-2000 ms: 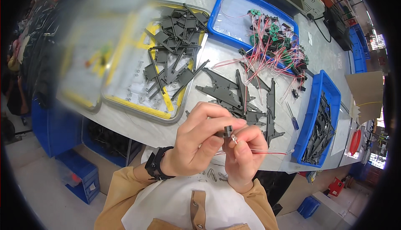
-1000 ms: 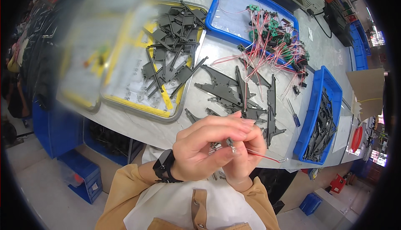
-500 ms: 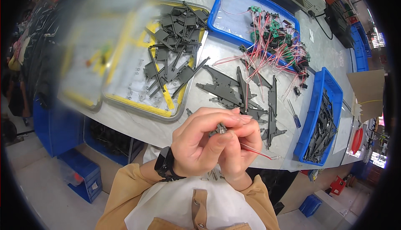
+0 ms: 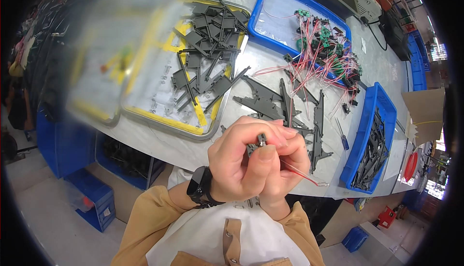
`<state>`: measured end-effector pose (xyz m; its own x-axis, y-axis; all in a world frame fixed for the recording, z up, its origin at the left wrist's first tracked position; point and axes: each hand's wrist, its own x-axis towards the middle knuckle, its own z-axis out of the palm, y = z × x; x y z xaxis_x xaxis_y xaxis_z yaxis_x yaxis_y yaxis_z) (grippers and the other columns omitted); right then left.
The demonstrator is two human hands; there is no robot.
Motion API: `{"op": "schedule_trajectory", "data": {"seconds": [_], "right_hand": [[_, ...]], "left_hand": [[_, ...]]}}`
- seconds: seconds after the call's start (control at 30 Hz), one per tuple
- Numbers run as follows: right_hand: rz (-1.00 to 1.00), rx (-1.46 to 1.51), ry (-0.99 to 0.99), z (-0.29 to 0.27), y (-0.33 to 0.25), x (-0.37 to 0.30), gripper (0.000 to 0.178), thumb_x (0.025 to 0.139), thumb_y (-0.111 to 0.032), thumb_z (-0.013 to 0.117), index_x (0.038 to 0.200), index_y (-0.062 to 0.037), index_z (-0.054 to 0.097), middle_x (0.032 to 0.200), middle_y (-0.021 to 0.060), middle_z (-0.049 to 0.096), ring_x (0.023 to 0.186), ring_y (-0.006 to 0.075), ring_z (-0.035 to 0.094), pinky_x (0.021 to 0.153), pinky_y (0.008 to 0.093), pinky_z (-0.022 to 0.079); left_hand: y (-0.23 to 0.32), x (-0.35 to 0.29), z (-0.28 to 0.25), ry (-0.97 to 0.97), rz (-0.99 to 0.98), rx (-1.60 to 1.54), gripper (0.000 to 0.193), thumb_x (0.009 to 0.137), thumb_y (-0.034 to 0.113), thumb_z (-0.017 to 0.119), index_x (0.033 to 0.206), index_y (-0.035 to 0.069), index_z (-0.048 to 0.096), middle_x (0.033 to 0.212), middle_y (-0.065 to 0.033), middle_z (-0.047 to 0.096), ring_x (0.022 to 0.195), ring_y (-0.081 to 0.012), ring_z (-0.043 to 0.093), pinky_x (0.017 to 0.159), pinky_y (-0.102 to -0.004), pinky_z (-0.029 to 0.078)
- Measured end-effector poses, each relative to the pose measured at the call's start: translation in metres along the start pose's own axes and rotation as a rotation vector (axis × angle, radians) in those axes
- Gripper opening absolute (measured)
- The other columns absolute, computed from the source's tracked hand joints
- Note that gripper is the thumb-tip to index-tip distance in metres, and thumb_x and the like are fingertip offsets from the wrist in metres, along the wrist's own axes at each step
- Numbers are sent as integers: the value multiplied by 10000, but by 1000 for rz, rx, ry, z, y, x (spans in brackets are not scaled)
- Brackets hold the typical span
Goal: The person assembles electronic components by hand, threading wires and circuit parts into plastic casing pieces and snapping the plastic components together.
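Observation:
My left hand (image 4: 237, 157), with a black watch on its wrist, is closed around a small black plastic part (image 4: 261, 140) with a shiny tip. Its thumb presses against the part from below. Right up against it, my right hand (image 4: 290, 164) is closed too, its fingertips meeting the left ones. Thin red and white wires (image 4: 304, 176) come out of the right hand and end in a small clear tip. Most of the held part is hidden by the fingers. Beyond the hands, dark grey bracket-like plastic parts (image 4: 263, 100) lie on the table.
At the left a yellow-taped tray (image 4: 166, 125) bears a heap of dark plastic pieces. A blue tray (image 4: 270, 12) at the back holds green circuit boards with red and white wires. A screwdriver (image 4: 342, 138) lies beside a blue bin (image 4: 355, 157) of dark parts at the right.
Both hands have moved slightly to the right together. The small black part has tipped more upright between the fingers, and more of its shiny end shows.

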<state>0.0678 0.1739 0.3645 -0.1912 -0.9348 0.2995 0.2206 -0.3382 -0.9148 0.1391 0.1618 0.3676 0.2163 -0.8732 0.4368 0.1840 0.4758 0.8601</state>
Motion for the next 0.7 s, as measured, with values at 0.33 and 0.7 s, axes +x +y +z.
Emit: {"op": "schedule_trajectory", "data": {"seconds": [0.33, 0.7], "right_hand": [[127, -110, 21, 1, -4, 1, 180, 788, -73, 592, 692, -41, 443, 749, 44, 534, 719, 85, 467, 867, 286, 350], [-26, -268, 20, -8, 9, 8, 121, 723, 20, 647, 668, 0, 541, 561, -5, 547, 433, 10, 388, 384, 168, 297]], "left_hand": [[-13, 8, 1, 8, 22, -20, 235, 895, 205, 418, 833, -21, 409, 716, -132, 523, 612, -216, 578, 645, -398, 526], [-7, 13, -13, -151, -326, -416, 305, 930, 269, 387, 968, -27, 447, 995, -267, 554, 1035, -360, 518, 918, -484, 381]]}}
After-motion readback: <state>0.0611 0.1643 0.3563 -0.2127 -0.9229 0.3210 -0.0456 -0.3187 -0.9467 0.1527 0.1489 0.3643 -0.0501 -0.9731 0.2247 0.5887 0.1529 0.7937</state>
